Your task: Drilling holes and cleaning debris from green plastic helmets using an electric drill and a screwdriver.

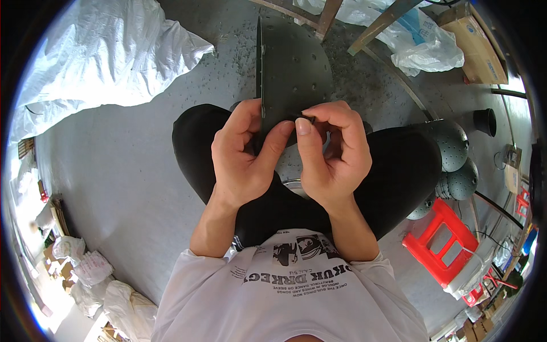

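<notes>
A dark green plastic half-dome shell, dotted with small holes or studs, stands on edge between my hands, its straight rim to the left. My left hand is closed on the shell's near rim, with its thumb on the outer face and its other fingers partly hidden behind. Thumb and forefinger of my right hand pinch together at the shell's lower part, close to the left thumb. A small dark tip shows between them; whether it belongs to the shell or is a separate piece, I cannot tell.
Similar perforated round shells lie beside my right knee, near a red stool and a black pot. White plastic sheeting spreads at far left. Metal bars, plastic bags and a cardboard box stand far right.
</notes>
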A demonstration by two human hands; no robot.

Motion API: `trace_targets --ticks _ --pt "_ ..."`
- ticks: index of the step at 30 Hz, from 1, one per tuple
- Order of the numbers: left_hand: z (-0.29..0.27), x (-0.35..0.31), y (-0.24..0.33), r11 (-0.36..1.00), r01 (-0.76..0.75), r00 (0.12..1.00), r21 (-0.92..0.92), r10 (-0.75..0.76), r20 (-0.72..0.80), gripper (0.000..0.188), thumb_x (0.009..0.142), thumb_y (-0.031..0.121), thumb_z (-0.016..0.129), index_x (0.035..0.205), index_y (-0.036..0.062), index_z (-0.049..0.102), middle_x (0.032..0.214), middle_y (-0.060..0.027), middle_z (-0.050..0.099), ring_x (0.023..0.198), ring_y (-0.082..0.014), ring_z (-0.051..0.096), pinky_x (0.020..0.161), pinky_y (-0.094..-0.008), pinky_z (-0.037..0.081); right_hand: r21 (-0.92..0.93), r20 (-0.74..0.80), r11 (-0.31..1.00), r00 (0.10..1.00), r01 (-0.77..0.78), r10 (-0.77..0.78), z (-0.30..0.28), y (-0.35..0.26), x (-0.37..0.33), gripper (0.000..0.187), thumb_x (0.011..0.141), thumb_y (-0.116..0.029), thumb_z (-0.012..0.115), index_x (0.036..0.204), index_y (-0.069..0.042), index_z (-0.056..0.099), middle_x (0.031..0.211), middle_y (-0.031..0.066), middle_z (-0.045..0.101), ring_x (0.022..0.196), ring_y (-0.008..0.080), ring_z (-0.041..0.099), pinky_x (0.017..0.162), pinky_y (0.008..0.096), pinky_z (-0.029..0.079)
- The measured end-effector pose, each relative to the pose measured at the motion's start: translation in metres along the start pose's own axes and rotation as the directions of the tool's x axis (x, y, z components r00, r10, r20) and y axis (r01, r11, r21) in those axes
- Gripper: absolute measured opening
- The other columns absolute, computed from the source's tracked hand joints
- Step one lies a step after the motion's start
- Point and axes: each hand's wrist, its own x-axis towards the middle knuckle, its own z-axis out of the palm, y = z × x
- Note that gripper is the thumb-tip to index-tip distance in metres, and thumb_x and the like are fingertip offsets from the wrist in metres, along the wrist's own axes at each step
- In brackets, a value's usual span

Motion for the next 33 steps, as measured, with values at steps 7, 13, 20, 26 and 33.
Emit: trace_targets --ticks 7,13,20,26,33 --pt "0.0008 -0.0003 0.0003 0.999 0.005 1.0 -0.044 -0.005 -0.002 0.023 0.091 -0.003 0.066 0.113 -0.0054 0.058 0.089 -0.0071 0.072 0.082 -0.0042 0.062 0.069 -0.0185 0.049 -0.017 -0.008 1.0 1.0 0.023 -0.023 0.0011 0.0015 -0.0002 0.015 0.085 0.002 0.071 0.097 -0.002 0.062 0.08 0.0037 0.06 0.061 0.0074 0.049 0.053 0.0222 0.037" --pt "0.001 -0.0012 -0.0012 0.999 0.001 1.0 -0.041 -0.001 0.004 0.023 0.091 -0.003 0.065 0.113 -0.0053 0.058 0.09 -0.0072 0.072 0.082 -0.0047 0.063 0.069 -0.0188 0.049 -0.027 0.002 0.999 1.0 0.02 -0.02 0.0004 0.0021 -0.0008 0.015 0.085 0.001 0.071 0.097 -0.002 0.062 0.081 0.0035 0.06 0.061 0.0066 0.049 0.053 0.022 0.037" --pt "0.001 -0.0013 -0.0008 0.999 0.0 1.0 -0.042 0.0 0.004 0.024 0.091 -0.004 0.065 0.114 -0.0056 0.058 0.092 -0.0077 0.072 0.083 -0.0052 0.063 0.07 -0.0192 0.05 -0.006 -0.01 0.999 0.999 0.037 -0.037 0.0016 0.0044 -0.0008 0.015 0.085 0.001 0.071 0.097 -0.002 0.063 0.081 0.0032 0.06 0.061 0.0063 0.05 0.054 0.0215 0.036" --pt "0.0009 -0.001 0.0 1.0 -0.008 1.0 -0.025 0.008 0.004 0.025 0.09 -0.005 0.065 0.114 -0.0059 0.058 0.093 -0.0083 0.072 0.085 -0.0059 0.064 0.071 -0.0196 0.05 -0.012 -0.004 0.999 0.999 0.049 -0.049 0.0012 0.0045 -0.0011 0.015 0.085 0.002 0.07 0.097 -0.002 0.063 0.081 0.0035 0.06 0.061 0.0063 0.049 0.054 0.0214 0.036" --pt "0.0048 0.0002 -0.0031 0.998 -0.056 0.998 0.016 0.056 0.007 0.024 0.092 -0.003 0.063 0.115 -0.0054 0.057 0.092 -0.0086 0.072 0.085 -0.008 0.065 0.072 -0.0223 0.051 -0.082 0.037 0.988 0.991 0.129 -0.126 -0.0013 0.0041 -0.0025 0.019 0.084 0.005 0.07 0.099 0.0 0.06 0.086 0.0071 0.063 0.065 0.0083 0.053 0.056 0.0214 0.042"
